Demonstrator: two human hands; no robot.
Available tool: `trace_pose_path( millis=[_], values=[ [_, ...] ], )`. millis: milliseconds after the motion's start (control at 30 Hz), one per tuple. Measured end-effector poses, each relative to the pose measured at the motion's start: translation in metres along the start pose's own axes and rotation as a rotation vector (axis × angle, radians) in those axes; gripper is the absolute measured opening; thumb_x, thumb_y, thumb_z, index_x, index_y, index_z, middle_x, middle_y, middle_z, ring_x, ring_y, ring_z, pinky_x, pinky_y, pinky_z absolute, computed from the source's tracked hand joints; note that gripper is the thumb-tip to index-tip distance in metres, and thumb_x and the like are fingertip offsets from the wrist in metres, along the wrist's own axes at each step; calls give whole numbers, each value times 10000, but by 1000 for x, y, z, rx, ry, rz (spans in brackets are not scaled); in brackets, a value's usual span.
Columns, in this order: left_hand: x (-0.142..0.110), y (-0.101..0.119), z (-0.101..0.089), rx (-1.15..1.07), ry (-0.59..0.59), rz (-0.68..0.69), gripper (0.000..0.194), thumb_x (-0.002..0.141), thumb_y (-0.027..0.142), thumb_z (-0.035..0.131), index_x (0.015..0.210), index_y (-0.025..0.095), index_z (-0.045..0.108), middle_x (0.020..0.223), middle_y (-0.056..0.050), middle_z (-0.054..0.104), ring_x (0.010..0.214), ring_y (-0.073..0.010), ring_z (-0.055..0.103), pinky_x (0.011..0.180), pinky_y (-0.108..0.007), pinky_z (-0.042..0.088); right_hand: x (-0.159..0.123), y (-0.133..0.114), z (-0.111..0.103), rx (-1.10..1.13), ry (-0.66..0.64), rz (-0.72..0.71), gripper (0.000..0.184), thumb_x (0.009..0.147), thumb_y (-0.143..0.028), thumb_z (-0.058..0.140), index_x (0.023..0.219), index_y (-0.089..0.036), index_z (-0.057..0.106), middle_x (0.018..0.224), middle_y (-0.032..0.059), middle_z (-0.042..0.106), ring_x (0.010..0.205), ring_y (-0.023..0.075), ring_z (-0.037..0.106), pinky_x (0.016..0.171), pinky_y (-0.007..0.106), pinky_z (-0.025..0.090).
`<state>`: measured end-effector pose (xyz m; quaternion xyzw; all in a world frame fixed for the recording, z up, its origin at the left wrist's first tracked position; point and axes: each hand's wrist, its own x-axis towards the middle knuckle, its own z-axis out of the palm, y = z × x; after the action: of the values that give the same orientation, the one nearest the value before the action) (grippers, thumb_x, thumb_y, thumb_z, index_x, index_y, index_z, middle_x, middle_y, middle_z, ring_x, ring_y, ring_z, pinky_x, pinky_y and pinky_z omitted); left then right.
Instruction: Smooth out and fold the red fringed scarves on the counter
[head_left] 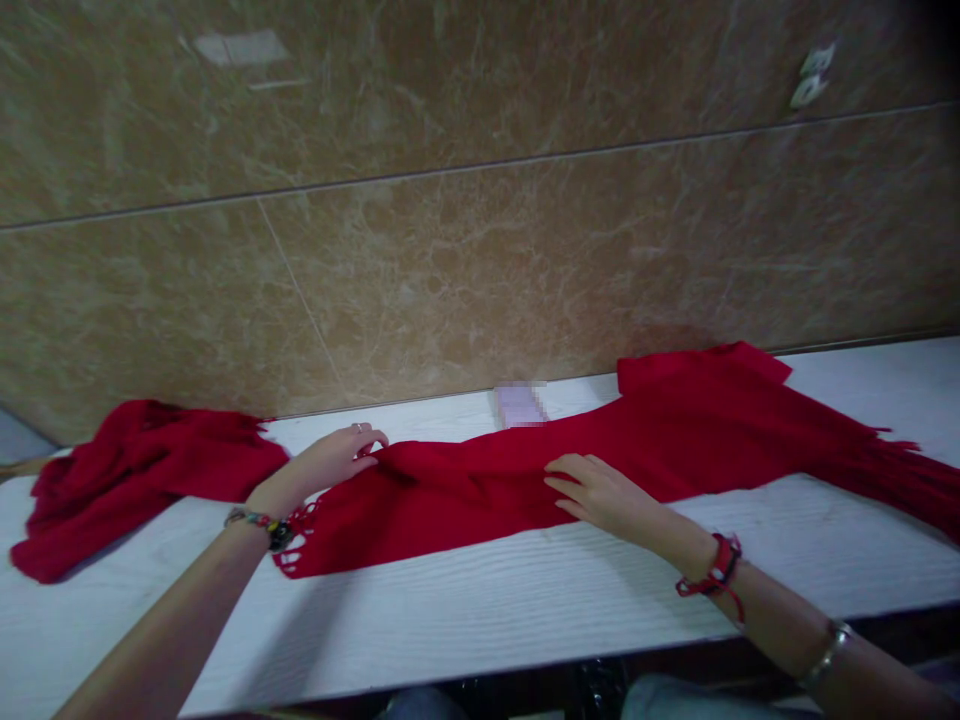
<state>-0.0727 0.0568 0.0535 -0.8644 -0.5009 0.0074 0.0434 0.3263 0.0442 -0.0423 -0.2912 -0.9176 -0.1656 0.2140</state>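
Two hands [604,492] touch a long, rumpled, fringed red cloth [450,500].

Single view from the wearer's head, facing forward and down, close over a white table [465,600]. The left hand [330,462] and right hand [604,495] show below centre; a brown marbled wall [450,280] fills the upper half. The dim bottom edge possibly catches the wearer's lap [690,702].
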Motion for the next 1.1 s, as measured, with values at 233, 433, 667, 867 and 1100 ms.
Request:
trace_pose_path(
  millis=[233, 433, 667, 867, 1100],
  values=[
    [4, 21, 10, -5, 43, 79, 287, 788, 151, 487, 1068, 177, 542, 1134, -86, 539, 1040, -190, 484, 913, -314, 367, 5, -3, -5, -7, -12, -82, 169, 823, -81, 466, 853, -145, 620, 926, 95, 612, 857, 197, 540, 751, 354, 430],
    [26, 77, 11, -35, 4, 253, 440, 737, 93, 540, 1147, 246, 502, 1080, -29, 598, 1056, -188, 484, 984, -397, 265, 7, -5, -6, 173, 88, 25, 207, 866, -125, 389, 881, -159, 593, 855, 74, 638, 784, 172, 577, 741, 329, 453],
    [18, 81, -3, -32, 19, 291, 96, 786, 134, 490, 743, 185, 559, 907, -33, 592, 825, -153, 541, 792, -280, 404, 5, -5, -10, 310, 68, 65, 165, 853, -159, 422, 888, -170, 584, 851, 63, 643, 783, 165, 590, 741, 320, 471],
    [11, 96, 7, -106, 25, 371, 338, 779, 98, 501, 1091, 226, 513, 1273, -35, 473, 1186, -174, 372, 980, -333, 296, 4, -5, -7, 364, -22, -34, 172, 836, -141, 452, 886, -175, 613, 859, 54, 641, 811, 157, 581, 770, 304, 462],
    [28, 125, 11, 9, -5, 452, 112, 772, 175, 548, 863, 213, 602, 873, -16, 617, 920, -175, 515, 958, -374, 278, 4, -6, -13, 358, -67, -68, 173, 831, -142, 476, 896, -177, 633, 888, 52, 637, 888, 161, 566, 808, 301, 454]
  ],
)
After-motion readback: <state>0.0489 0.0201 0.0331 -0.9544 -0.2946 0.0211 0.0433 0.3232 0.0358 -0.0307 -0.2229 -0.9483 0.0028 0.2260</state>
